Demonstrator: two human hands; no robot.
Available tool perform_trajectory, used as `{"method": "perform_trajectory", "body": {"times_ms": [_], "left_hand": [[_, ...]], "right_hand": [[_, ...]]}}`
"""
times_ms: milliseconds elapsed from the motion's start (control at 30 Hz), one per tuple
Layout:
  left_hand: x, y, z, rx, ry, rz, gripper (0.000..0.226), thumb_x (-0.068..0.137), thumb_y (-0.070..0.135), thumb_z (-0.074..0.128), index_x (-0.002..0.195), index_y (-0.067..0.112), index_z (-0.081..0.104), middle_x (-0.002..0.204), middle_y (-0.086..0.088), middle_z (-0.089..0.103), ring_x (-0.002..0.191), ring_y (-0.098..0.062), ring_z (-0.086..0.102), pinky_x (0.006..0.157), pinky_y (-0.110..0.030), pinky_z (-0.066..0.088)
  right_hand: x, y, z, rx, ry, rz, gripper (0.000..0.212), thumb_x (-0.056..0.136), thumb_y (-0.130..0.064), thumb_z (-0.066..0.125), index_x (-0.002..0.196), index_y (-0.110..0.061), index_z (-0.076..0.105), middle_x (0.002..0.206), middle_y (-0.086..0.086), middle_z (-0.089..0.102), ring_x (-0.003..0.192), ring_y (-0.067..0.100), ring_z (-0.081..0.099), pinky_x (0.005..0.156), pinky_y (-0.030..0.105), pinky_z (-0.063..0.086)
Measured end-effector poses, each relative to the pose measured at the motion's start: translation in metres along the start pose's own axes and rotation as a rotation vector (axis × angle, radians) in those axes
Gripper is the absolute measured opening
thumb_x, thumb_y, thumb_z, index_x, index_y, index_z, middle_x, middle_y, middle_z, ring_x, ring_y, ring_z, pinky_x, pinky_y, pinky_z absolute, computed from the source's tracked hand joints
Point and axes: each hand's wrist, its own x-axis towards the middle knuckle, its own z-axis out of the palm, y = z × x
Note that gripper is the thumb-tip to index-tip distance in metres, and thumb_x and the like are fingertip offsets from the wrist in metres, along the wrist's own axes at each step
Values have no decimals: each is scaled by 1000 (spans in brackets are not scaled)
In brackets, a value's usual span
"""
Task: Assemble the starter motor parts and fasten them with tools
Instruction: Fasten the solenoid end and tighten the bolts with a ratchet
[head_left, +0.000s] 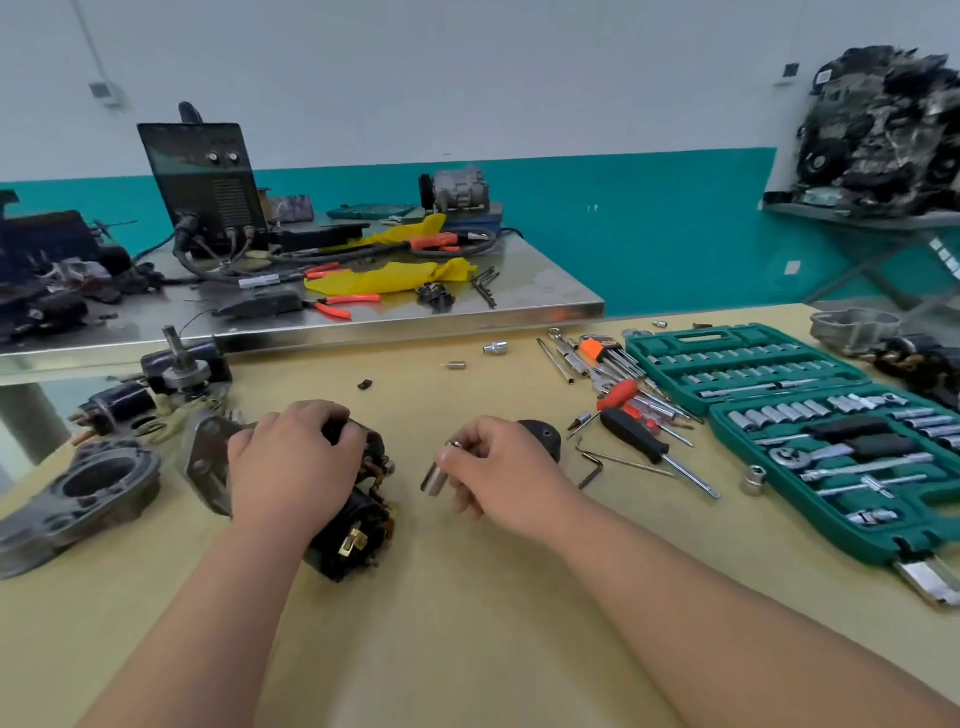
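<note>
The left hand lies curled over the black starter motor, gripping it on the yellow table just left of the right hand. The right hand pinches a silver socket in its fingertips, with a black end cap just behind it. Well to that hand's right, an open green tool case holds rows of sockets, a ratchet and extension bars in its moulded slots.

I see tan table: motor front left, housing at left edge, open socket case at right, screwdrivers and hex key beside case, loose socket further back. Steel bench behind carries welder, pliers.
</note>
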Motion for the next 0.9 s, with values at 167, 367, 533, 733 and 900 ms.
{"method": "perform_trajectory", "body": {"times_ms": [167, 367, 533, 733, 900], "left_hand": [[2, -2, 2, -2, 3, -2, 34, 90, 41, 41, 115, 33, 62, 124, 7, 60, 113, -20, 46, 101, -39, 25], [2, -3, 4, -8, 16, 3, 34, 89, 41, 41, 114, 33, 62, 122, 7, 61, 111, -19, 46, 100, -39, 25], [1, -2, 3, -10, 24, 4, 34, 88, 40, 41, 113, 32, 63, 120, 5, 62, 109, -20, 47, 98, -39, 26], [1, -2, 3, -1, 14, 2, 34, 88, 41, 41, 111, 33, 64, 117, 4, 62, 106, -20, 48, 98, -39, 26], [1, -2, 3, -10, 15, 1, 33, 88, 40, 40, 110, 33, 64, 119, 6, 62, 107, -20, 47, 99, -39, 26]], "right_hand": [[13, 7, 15, 14, -21, 91, 10, 86, -15, 63, 90, -14, 54, 76, 7, 73, 64, 16, 72, 60, 33, 59], [14, 9, 16, -67, -45, 51, 12, 84, -15, 67, 90, -14, 57, 72, -1, 74, 54, 6, 65, 56, 24, 53], [9, 10, 22, -160, -36, 27, 13, 78, -18, 68, 86, -20, 57, 75, 0, 74, 69, 22, 70, 67, 39, 56], [6, 14, 33, -399, 69, -76, 14, 82, -28, 67, 80, -27, 53, 81, -8, 61, 70, 13, 59, 57, 27, 46], [2, 16, 40, -605, 110, -142, 14, 87, -31, 59, 88, -29, 45, 74, -9, 50, 71, 18, 55, 56, 31, 42]]}}
